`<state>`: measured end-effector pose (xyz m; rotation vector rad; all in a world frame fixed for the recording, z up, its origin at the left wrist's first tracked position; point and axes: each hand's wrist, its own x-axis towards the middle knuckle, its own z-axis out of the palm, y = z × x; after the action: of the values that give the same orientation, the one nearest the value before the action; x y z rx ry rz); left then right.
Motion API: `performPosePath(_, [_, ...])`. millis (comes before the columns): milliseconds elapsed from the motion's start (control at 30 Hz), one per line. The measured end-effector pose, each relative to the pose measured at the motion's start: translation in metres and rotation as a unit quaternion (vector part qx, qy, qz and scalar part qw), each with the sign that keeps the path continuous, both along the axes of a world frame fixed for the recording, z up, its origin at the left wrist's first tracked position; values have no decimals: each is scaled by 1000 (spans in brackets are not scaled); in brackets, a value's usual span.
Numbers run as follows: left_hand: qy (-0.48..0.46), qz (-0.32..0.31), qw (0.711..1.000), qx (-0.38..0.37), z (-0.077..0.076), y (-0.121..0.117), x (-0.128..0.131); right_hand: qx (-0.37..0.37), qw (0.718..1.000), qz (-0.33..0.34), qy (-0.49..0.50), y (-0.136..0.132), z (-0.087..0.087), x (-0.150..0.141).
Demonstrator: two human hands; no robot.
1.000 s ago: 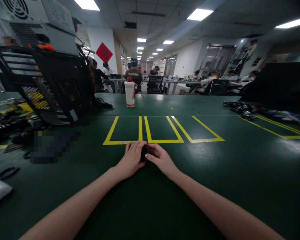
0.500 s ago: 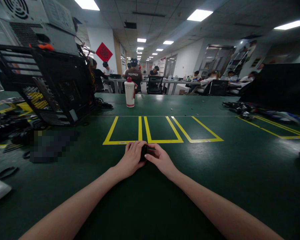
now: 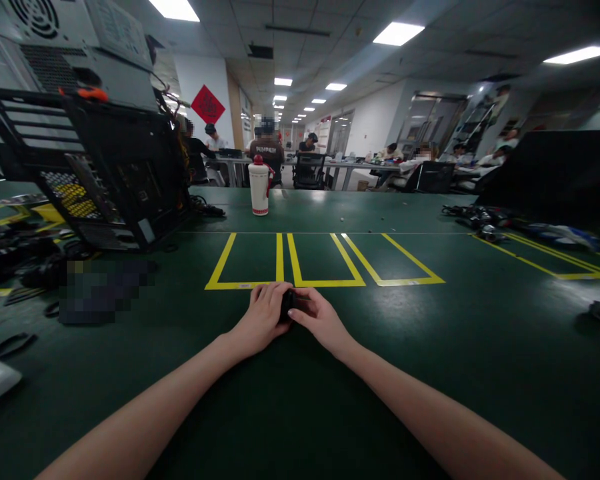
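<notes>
Between my two hands, low over the green table (image 3: 300, 373), is a small black object (image 3: 287, 305). Its kind cannot be made out, since my fingers cover much of it. My left hand (image 3: 266, 312) wraps over its left side with the fingers bent. From the right, the fingertips and thumb of my right hand (image 3: 321, 317) close on the same object. Both hands are just in front of the yellow tape outlines (image 3: 325, 283) on the tabletop.
A white cup (image 3: 259, 190) with a red lid stands behind the tape. On the left are a black computer case (image 3: 125, 173), cables and a blurred dark item (image 3: 103, 293). A dark panel (image 3: 555, 177) and more cables (image 3: 480, 217) lie right. People sit at far tables.
Both hands keep their grip on the black object with almost no movement. The view has shifted very slightly, bringing more of a dark item at the right edge into sight.
</notes>
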<state>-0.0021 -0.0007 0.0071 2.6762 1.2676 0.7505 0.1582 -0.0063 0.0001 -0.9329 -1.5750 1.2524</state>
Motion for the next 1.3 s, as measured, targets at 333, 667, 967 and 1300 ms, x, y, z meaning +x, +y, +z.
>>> performPosePath(333, [-9, 2, 1000, -4, -1, 1, 1, 7, 1000, -2, 27, -1, 2, -1])
performPosePath(667, [-2, 1, 1000, -13, -1, 0, -1, -4, 999, 18, 43, -3, 3, 0])
performPosePath(967, [7, -6, 999, -32, 7, -4, -1, -11, 1000, 1, 9, 2, 0, 1])
performPosePath(1300, [-6, -4, 1000, -4, -3, 3, 0, 22, 999, 3, 36, 0, -4, -1])
